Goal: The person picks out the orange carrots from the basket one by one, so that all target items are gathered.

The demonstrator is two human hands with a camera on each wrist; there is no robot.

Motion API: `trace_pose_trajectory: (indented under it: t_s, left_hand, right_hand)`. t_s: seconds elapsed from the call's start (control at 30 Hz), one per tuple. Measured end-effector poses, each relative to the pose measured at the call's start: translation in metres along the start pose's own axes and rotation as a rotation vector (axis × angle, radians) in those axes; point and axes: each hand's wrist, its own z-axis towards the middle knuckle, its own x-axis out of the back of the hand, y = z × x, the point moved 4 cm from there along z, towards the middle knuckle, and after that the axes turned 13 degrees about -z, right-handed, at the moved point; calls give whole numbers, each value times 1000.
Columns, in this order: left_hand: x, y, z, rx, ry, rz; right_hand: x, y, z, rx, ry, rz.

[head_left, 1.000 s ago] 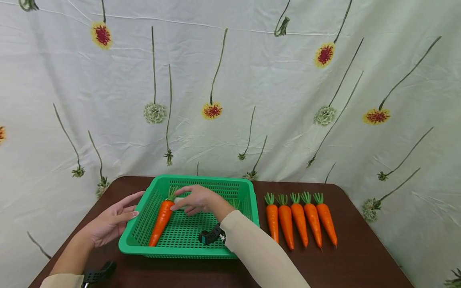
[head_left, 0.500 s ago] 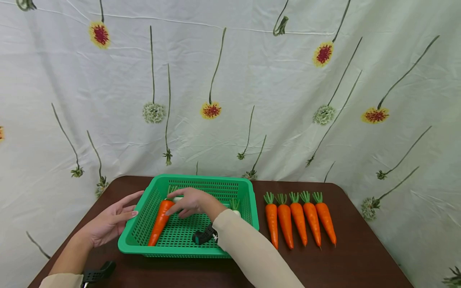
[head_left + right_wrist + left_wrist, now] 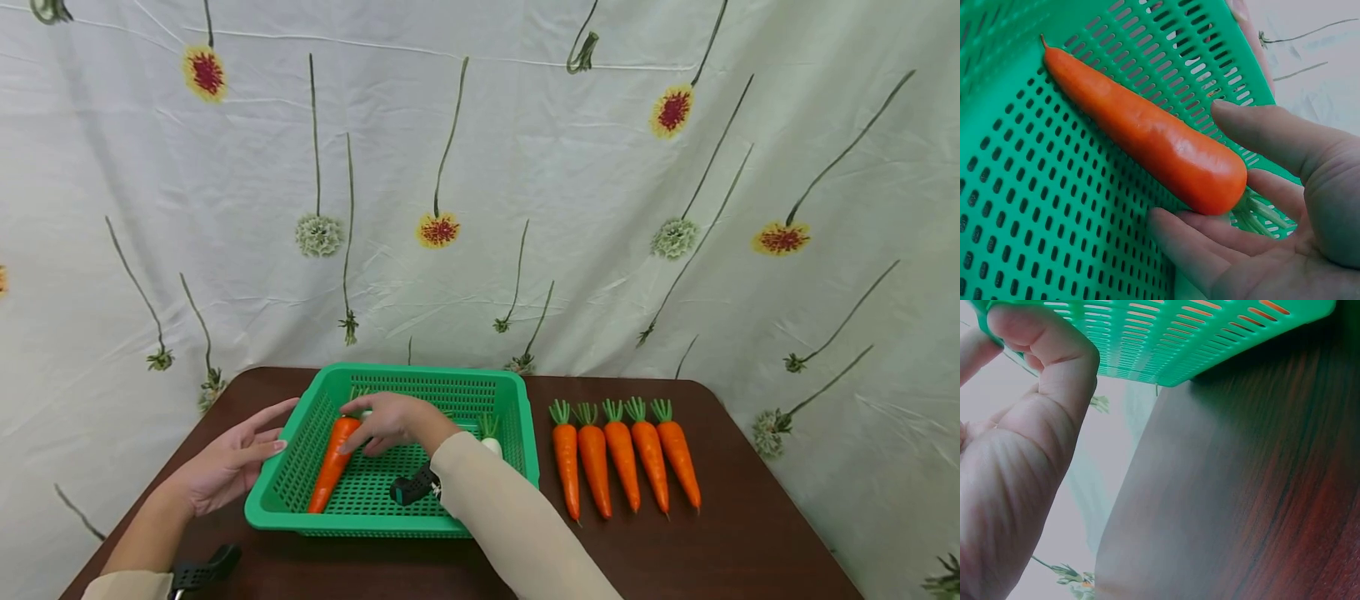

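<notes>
An orange carrot [image 3: 328, 471] with a green top lies along the left side of the green basket [image 3: 375, 524]. My right hand [image 3: 393, 421] is over its top end. In the right wrist view the thumb [image 3: 1260, 128] stands apart from the carrot [image 3: 1147, 131], while other fingers reach under and beside its thick end. My left hand [image 3: 228, 458] rests against the basket's left rim with fingers extended, the thumb [image 3: 1044, 337] touching the rim in the left wrist view. A white root vegetable [image 3: 492, 446] with green leaves lies at the basket's right, partly hidden by my right sleeve.
Several carrots [image 3: 621, 462] lie in a row on the dark wooden table [image 3: 742, 508], right of the basket. A white cloth with printed flowers [image 3: 480, 150] hangs behind the table. Something white [image 3: 366, 413] shows beside my right fingers, mostly hidden.
My right hand has shifted left and slightly lower over the carrot's top, uncovering the white root vegetable on the right. The left hand, basket and row of carrots look the same.
</notes>
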Motion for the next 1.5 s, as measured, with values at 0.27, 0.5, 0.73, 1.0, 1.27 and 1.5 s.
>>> trace_pose_trajectory:
  t_s: [0.27,0.5,0.73,1.0,1.27,1.5]
  left_hand:
    - [0,0,-2,3,-23,-57]
    - [0,1,-2,-2,-29,-65]
    - [0,0,-1,1,-32,-56]
    - [-2,0,-2,0,-38,-69]
    - [-1,0,-2,-1,-48,-86]
    - [-1,-1,-1,2,-62,-98]
  right_hand:
    - [-5,-2,6,-22,-41,60]
    - [-6,-3,9,-45,2,96]
    - [-5,-1,7,-39,98,153]
    - [-3,-2,5,17,156,132]
    - [-2,0,6,41,186,82]
    - [-3,-3,2,68,206,82]
